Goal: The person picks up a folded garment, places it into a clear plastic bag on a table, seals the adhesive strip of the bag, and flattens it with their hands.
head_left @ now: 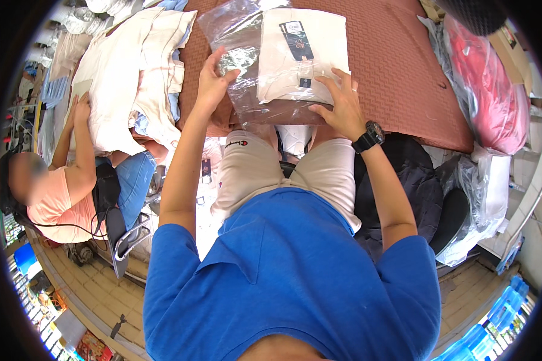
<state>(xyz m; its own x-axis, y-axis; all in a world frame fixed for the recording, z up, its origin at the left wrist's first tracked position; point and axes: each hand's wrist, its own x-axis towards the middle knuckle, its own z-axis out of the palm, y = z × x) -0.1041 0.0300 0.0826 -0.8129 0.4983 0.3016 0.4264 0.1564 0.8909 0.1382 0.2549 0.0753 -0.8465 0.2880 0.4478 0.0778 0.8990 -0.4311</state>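
Two hands of ours work on one clear bag (247,66) that lies on the desk (397,72), a surface under a brown ribbed cover. We count one folded cream garment (301,60) in the bag, with one dark tag (296,40) on its top face and one smaller dark label nearer its lower edge. Our left hand (214,81) is raised at the bag's left side, its fingers part curled, and it pinches the loose plastic between thumb and fingers. Our right hand (342,103) lies flat and spread on the lower right corner of the garment, pressing it down through the bag, with the thumb along the near edge. We wear one black watch (368,137) on the right wrist and one ring on that hand.

To our left sits one other person (60,192) in a pink top, both arms stretched up to one heap of cream clothes (132,72) on the same desk, just beside our bag; we cannot tell how many pieces are in the heap. At the right edge of the desk rests one red bundle (488,84) wrapped in clear plastic. Below it, by our right knee, we see one dark cloth (415,180) and one white plastic sack (488,198).
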